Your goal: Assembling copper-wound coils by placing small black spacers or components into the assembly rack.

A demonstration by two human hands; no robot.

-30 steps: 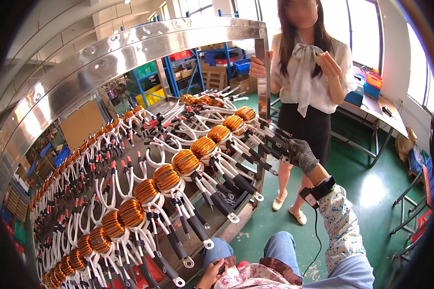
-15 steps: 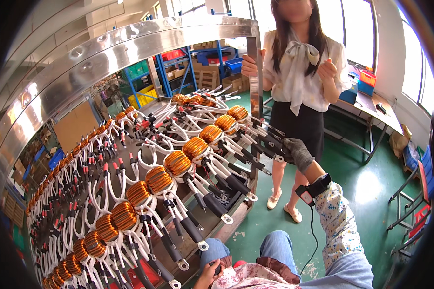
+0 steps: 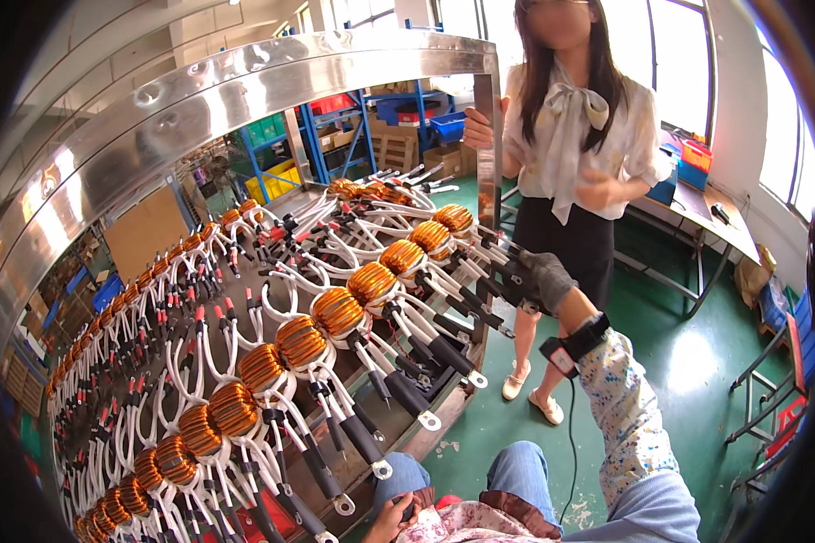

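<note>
My right hand (image 3: 550, 282), in a grey glove, reaches to the far right end of the near row of copper-wound coils (image 3: 339, 312). Its fingers close around black-sleeved cable leads (image 3: 509, 282) that stick out past the frame's edge. Each coil has white leads with black sleeves and metal ring lugs (image 3: 430, 421). Low in the picture, by my lap, my bare left hand (image 3: 391, 523) is curled around a small dark object (image 3: 409, 507), whose kind I cannot make out. A strap with a small cabled box (image 3: 561, 357) sits on my right wrist.
A shiny metal rack (image 3: 244, 77) arches over the coils, its post (image 3: 488, 154) at right. Another person (image 3: 575, 154) stands beyond my right hand, holding that post. A table (image 3: 697, 204) with bins stands at far right, a red-backed chair (image 3: 795, 353) nearer. Blue shelving (image 3: 364, 136) is behind.
My right hand has shifted slightly left and up along the cable leads. The other person's free hand has dropped from chest to waist height. My left hand stays by my lap.
</note>
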